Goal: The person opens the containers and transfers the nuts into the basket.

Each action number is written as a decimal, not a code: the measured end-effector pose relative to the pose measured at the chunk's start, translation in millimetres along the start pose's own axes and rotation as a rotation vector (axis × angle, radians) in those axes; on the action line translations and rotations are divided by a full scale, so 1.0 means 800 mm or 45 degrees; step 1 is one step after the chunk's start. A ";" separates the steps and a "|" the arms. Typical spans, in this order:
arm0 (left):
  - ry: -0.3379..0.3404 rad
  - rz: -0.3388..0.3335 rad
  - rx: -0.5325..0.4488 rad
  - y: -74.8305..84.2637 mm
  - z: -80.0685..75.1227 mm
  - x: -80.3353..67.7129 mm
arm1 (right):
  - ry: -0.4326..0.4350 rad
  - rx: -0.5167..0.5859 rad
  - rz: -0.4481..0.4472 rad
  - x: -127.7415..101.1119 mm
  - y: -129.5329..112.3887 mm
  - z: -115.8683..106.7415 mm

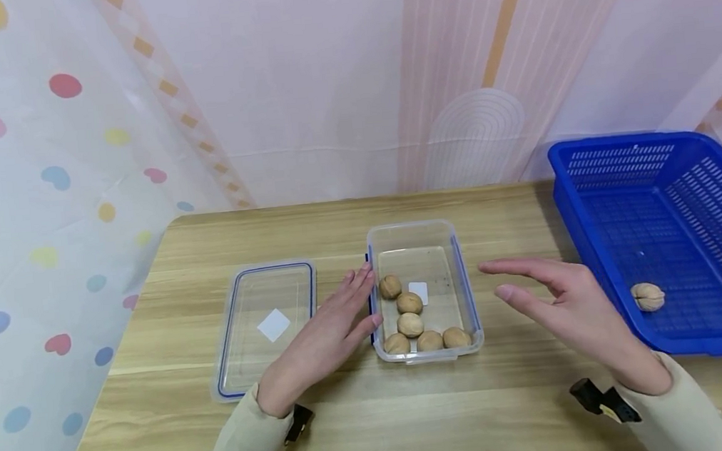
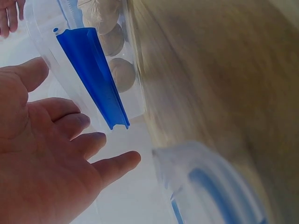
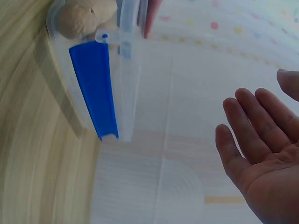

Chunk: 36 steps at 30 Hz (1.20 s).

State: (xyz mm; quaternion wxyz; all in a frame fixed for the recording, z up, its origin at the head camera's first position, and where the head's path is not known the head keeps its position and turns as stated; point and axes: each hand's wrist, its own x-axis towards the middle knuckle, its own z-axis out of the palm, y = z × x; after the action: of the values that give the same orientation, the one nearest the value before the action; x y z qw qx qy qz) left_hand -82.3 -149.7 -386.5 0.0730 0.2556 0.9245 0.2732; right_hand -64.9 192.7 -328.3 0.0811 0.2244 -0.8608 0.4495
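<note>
On the wooden surface (image 1: pixel 416 414), the clear container (image 1: pixel 419 245) is sitting between both hands, six walnuts (image 1: pixel 410 324) lying inside. The lid (image 1: pixel 266 325) is lying just left, so closing looks next. The left hand (image 1: pixel 328 336) is touching its wall, fingers straight; the right hand (image 1: pixel 567 300) is hovering flat, holding nothing.

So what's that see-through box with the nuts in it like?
The clear box looks like plastic, rectangular with rounded corners and blue clips along its long sides. It sits open and upright on the wooden table, its lid lying flat beside it. Six walnuts and a white label lie inside. The left hand touches its side.
</note>
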 end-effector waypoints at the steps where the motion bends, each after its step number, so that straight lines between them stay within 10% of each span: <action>1: -0.002 -0.003 -0.004 0.000 0.000 -0.001 | -0.004 0.010 -0.011 0.003 0.001 0.004; 36: -0.019 -0.026 -0.010 0.000 -0.001 -0.002 | -0.432 0.215 0.051 0.091 0.018 0.101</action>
State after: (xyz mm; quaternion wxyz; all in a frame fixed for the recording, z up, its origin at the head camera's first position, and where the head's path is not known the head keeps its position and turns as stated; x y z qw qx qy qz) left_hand -80.9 -151.0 -385.6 0.0838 0.2478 0.9254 0.2743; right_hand -131.3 111.2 -361.4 -0.0934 0.2857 -0.8256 0.4775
